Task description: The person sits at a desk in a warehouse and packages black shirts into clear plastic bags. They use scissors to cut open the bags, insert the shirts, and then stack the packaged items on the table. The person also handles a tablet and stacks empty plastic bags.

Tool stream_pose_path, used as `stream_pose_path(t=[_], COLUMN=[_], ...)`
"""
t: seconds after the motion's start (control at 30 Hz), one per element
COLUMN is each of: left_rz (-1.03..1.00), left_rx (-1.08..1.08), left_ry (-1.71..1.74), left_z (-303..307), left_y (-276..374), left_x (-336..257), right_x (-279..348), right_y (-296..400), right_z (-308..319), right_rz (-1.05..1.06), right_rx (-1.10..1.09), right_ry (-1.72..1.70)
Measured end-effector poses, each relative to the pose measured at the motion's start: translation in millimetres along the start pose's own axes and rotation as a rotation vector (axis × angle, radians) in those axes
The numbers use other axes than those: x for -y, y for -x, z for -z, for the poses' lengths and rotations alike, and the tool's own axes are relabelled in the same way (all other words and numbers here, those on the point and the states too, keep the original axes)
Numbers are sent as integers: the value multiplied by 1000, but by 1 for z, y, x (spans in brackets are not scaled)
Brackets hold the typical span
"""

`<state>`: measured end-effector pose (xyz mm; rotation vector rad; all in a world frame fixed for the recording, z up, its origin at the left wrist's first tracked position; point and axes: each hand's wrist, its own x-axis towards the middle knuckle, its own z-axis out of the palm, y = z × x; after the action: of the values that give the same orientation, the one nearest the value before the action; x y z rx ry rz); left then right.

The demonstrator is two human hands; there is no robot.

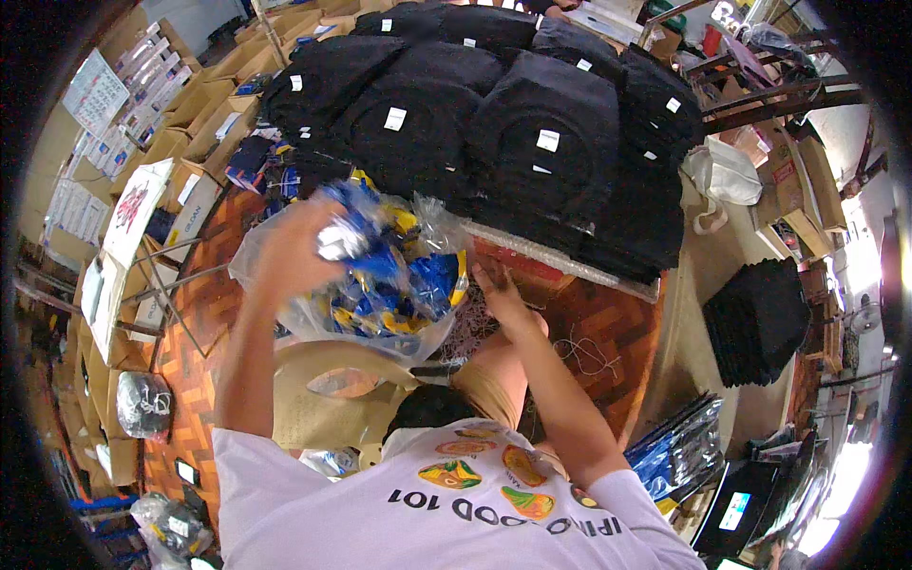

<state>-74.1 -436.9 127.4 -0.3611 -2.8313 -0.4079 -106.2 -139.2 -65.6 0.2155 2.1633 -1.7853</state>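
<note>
My left hand [299,246] is blurred and grips a blue plastic-wrapped packet [363,231] with a bright silvery glare on it. It is above a large clear plastic bag [427,342] filled with blue and yellow packets [385,292]. Fingers apart and holding nothing, my right hand [502,292] is just to the right of the bag's contents. Its forearm passes over my bent knee. Beyond both hands, folded black garments [427,85] are stacked in rows, several with small white labels.
A brown cardboard box [320,413] stands close before my body. Cardboard cartons [192,206] line the left side. On the right are a stack of black garments [755,320] and a white cloth bag [723,171]. Loose string [588,356] lies on the parquet floor [605,320].
</note>
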Motion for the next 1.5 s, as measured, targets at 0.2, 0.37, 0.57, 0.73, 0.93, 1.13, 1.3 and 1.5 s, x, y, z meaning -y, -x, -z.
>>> stream_pose_path(t=[0.2,0.37,0.57,0.73,0.93,1.13,1.3,1.5], left_rz=[-222,13,82,100,101,47,-57,-147], left_rx=[588,886,1055,1106,1146,1150,1135,1094], left_ry=[172,57,13,-22,-32,-68,-111,-182], left_z=[-189,-284,-406,-461,-490,-487,-480,-459], left_y=[5,-3,6,-1,11,27,17,15], left_x=[33,25,21,22,26,41,53,79], right_x=[-64,-93,-55,-56,-75,-68,-152,-209], right_y=[-45,-32,26,53,51,50,56,137], right_z=[-61,-49,-44,-23,-15,-14,31,88], right_rz=[178,458,447,438,197,163,292,-162], right_rx=[269,180,446,480,532,393,114,-305], right_ry=[488,707,955,883,834,627,374,341])
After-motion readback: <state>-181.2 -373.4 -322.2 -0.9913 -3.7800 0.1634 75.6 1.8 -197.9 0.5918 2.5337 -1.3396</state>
